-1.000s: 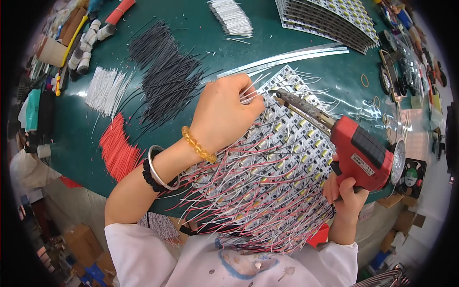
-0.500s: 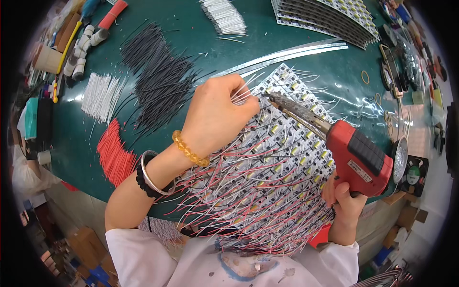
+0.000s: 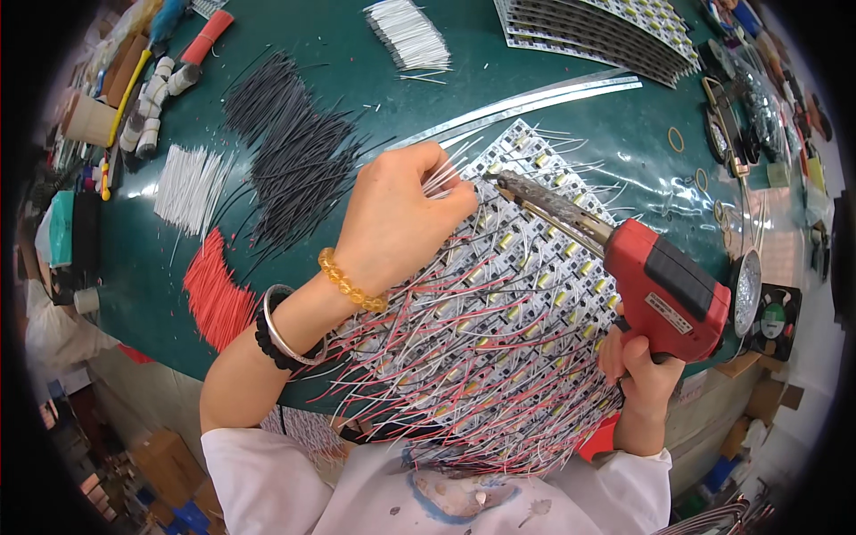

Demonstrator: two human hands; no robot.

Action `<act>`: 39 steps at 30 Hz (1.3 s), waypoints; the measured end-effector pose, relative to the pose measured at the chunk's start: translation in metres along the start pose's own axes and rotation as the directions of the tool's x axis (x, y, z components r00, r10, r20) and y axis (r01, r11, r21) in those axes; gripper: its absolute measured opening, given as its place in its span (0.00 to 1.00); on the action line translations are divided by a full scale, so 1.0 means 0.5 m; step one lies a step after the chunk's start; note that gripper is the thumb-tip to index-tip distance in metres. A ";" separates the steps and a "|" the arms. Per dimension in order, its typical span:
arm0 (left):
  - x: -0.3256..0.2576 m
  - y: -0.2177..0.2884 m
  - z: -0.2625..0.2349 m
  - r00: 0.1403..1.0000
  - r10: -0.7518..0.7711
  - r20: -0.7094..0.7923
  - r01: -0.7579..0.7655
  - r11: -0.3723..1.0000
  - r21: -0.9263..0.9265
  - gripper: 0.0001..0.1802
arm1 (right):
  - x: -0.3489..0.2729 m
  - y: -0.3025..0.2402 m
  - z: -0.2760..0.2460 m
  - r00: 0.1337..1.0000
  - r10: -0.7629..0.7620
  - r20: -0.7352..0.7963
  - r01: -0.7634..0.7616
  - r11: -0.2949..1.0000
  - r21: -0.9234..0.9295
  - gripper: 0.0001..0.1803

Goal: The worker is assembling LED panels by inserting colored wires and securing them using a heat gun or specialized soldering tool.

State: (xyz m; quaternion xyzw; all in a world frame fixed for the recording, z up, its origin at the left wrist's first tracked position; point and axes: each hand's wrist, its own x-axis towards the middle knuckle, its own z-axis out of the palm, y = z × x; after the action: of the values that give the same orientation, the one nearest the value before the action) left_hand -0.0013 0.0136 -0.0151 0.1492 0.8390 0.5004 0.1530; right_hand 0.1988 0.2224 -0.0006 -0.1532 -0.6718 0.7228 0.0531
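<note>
My left hand (image 3: 406, 209) is closed around several short white wires (image 3: 448, 171), whose ends stick out past the fingers near the top of a circuit board panel (image 3: 526, 259). Many small boards make up this panel, with yellowish parts and red, white and black wires trailing from them toward me. In my right hand (image 3: 644, 370) is a red and black soldering gun (image 3: 669, 290), gripped by its handle. Its dark, crusted tip reaches the upper part of the panel, close to my left fingertips. Whether the tip touches a wire or the board is too small to tell.
Bundles of black wires (image 3: 299, 160), white wires (image 3: 192, 192) and red wires (image 3: 218, 290) lie at the left. At the back are another white wire bundle (image 3: 408, 36), metal strips (image 3: 535, 100) and stacked panels (image 3: 597, 36). A round metal dish (image 3: 747, 294) stands at the right edge.
My left hand and the soldering gun keep nearly the same pose over the panel. The whole view has shifted slightly.
</note>
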 end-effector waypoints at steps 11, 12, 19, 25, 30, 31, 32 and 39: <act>-0.002 0.000 0.003 1.000 0.011 -0.019 -0.011 1.000 -0.013 0.10 | 0.001 -0.006 0.002 1.000 -0.006 0.007 0.006 1.000 -0.001 0.21; -0.002 0.000 0.003 1.000 0.013 -0.018 -0.013 1.000 -0.009 0.10 | 0.000 -0.004 0.001 0.999 -0.037 -0.001 0.037 0.999 0.024 0.22; -0.003 0.003 0.003 1.000 0.004 -0.009 -0.004 1.000 -0.001 0.11 | -0.002 -0.006 0.000 0.999 -0.016 0.028 0.015 1.000 0.010 0.24; -0.005 0.003 0.002 1.000 -0.005 -0.015 0.005 1.000 0.028 0.11 | 0.001 -0.017 0.024 0.993 -0.064 -0.096 0.056 0.995 -0.079 0.35; -0.007 0.005 0.000 0.999 0.037 -0.020 -0.036 0.996 0.085 0.11 | -0.015 -0.017 0.010 0.978 -0.131 -0.165 0.122 0.990 -0.065 0.34; -0.009 0.005 -0.003 0.999 0.040 -0.017 -0.038 0.995 0.098 0.11 | -0.018 -0.019 0.007 0.974 -0.145 -0.174 0.139 0.989 -0.047 0.34; -0.010 0.003 -0.005 0.999 0.042 -0.011 -0.042 0.999 0.025 0.10 | -0.020 -0.022 0.003 0.970 -0.158 -0.183 0.155 0.987 -0.030 0.34; -0.010 -0.018 -0.053 0.982 0.143 -0.122 -0.150 0.987 -0.052 0.09 | -0.059 -0.031 -0.052 0.944 -0.246 -0.221 0.245 0.969 -0.034 0.33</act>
State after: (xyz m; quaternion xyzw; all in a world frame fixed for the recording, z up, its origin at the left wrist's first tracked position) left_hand -0.0082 -0.0137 -0.0105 0.1761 0.8177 0.5436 0.0703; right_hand 0.2324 0.2402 0.0181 -0.1488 -0.6776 0.6867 0.2173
